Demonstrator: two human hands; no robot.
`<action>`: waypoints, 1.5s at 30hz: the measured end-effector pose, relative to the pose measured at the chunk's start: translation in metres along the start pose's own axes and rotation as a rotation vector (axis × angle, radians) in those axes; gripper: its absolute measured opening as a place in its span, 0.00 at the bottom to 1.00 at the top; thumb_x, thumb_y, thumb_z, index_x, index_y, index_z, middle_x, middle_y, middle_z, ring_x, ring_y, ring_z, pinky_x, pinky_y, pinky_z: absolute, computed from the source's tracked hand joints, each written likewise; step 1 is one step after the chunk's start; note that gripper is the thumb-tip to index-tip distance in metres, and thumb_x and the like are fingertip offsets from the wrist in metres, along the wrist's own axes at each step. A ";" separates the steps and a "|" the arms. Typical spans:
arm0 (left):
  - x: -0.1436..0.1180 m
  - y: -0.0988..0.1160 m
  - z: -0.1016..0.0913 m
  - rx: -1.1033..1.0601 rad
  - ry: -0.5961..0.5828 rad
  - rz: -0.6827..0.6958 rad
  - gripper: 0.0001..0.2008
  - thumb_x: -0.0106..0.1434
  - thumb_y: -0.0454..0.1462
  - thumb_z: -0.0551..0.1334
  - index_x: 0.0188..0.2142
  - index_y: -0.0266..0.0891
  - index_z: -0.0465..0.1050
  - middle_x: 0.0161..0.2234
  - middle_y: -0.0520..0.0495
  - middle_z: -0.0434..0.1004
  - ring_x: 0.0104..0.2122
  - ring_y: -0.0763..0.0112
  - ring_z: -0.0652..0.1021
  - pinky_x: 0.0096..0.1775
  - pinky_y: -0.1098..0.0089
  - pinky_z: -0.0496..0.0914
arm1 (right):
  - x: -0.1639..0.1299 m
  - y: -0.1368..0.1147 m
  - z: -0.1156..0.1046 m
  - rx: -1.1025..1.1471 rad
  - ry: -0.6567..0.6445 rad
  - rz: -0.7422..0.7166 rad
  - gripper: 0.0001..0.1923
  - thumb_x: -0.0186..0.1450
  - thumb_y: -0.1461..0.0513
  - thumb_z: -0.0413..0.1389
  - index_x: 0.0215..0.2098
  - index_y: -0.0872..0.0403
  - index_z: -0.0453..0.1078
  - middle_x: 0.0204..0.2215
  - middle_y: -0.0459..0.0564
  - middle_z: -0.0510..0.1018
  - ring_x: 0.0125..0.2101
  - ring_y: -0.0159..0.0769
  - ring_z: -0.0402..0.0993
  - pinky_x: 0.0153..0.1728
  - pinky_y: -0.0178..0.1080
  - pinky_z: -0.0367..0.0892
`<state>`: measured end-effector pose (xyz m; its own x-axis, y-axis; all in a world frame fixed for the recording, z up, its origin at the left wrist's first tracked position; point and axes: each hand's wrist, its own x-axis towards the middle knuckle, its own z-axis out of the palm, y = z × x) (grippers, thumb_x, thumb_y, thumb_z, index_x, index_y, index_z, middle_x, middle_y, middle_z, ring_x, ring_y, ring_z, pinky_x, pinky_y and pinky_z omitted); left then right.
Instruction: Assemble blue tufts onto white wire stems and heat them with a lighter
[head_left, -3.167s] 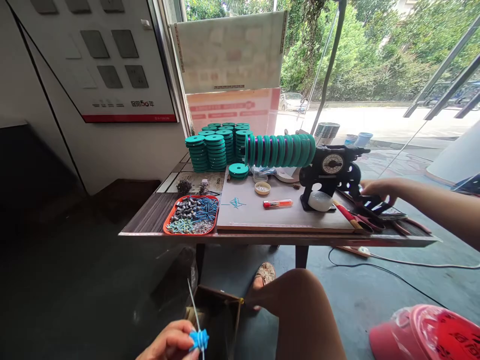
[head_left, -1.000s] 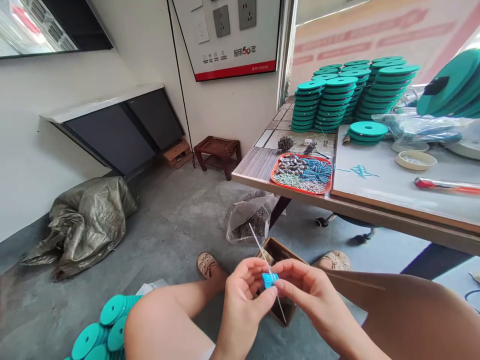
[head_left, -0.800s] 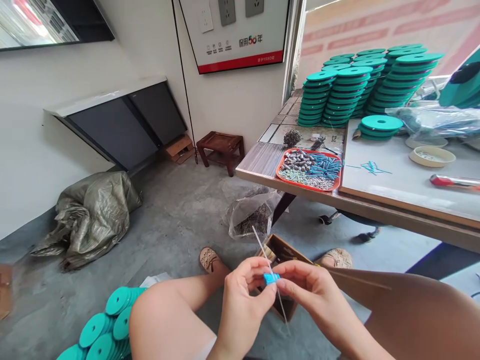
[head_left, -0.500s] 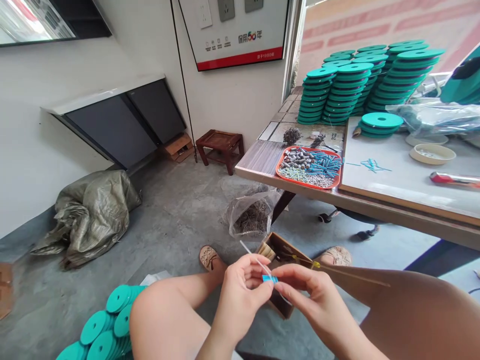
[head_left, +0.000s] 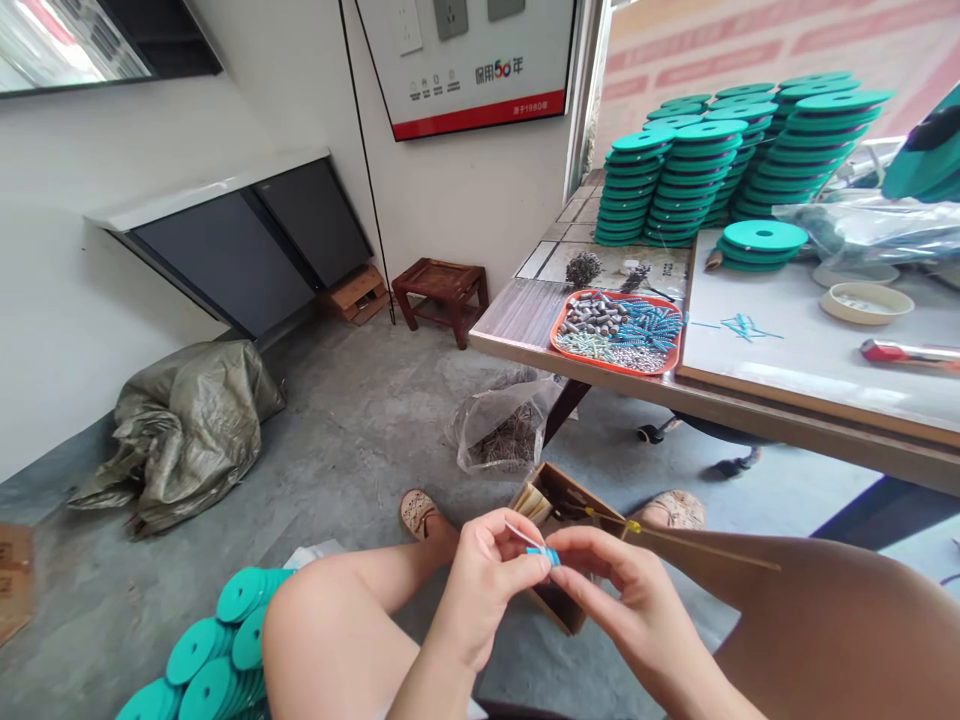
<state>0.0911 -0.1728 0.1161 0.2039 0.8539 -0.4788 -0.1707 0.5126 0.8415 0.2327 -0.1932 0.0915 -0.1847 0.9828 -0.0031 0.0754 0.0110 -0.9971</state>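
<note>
Over the lap, both hands meet at a small blue piece (head_left: 543,556), pinched between the fingertips; its exact kind is too small to tell. My left hand (head_left: 476,590) is closed on the blue piece from the left, its thumb lying along it. A thin white strip (head_left: 519,534) runs from the blue piece up over the left fingers. My right hand (head_left: 634,590) pinches the right end of the blue piece between thumb and forefinger. Beneath the hands, between the feet, an open box (head_left: 581,490) holds a thin yellow-tipped rod (head_left: 607,518) and other items partly covered by the fingers.
At right, a table (head_left: 510,320) bears an orange tray (head_left: 555,340) of small parts, stacked green spools (head_left: 634,190), a round dish (head_left: 866,303) and a red cutter (head_left: 900,352). More spools (head_left: 199,650) lie at lower left. A clear bag (head_left: 499,430) and a stool (head_left: 441,285) stand on the floor.
The white strip sticks out less past my left fingers, and its lower end below the blue piece no longer shows. Both hands stay in nearly the same place.
</note>
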 end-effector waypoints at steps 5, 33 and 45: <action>0.001 -0.002 0.000 0.026 -0.019 -0.002 0.07 0.44 0.31 0.64 0.24 0.32 0.67 0.20 0.52 0.68 0.23 0.79 0.68 0.29 0.77 0.63 | 0.003 -0.002 -0.002 0.090 -0.068 0.174 0.07 0.58 0.61 0.55 0.32 0.58 0.72 0.27 0.50 0.77 0.30 0.35 0.74 0.34 0.34 0.69; 0.006 0.010 0.006 0.107 -0.054 -0.005 0.04 0.41 0.29 0.60 0.21 0.33 0.67 0.19 0.52 0.66 0.22 0.78 0.66 0.26 0.76 0.62 | 0.012 -0.001 0.000 0.266 0.003 0.319 0.05 0.49 0.65 0.57 0.24 0.56 0.63 0.17 0.44 0.69 0.19 0.28 0.63 0.18 0.30 0.55; 0.009 0.013 0.009 0.177 -0.019 0.012 0.07 0.42 0.32 0.63 0.21 0.33 0.65 0.19 0.53 0.65 0.21 0.79 0.65 0.26 0.76 0.62 | 0.011 -0.001 0.000 0.230 0.087 0.300 0.05 0.48 0.65 0.57 0.23 0.57 0.63 0.18 0.43 0.68 0.19 0.26 0.60 0.21 0.29 0.56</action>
<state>0.0991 -0.1596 0.1247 0.2216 0.8570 -0.4652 -0.0016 0.4774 0.8787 0.2307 -0.1820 0.0928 -0.1037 0.9481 -0.3007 -0.1098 -0.3114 -0.9439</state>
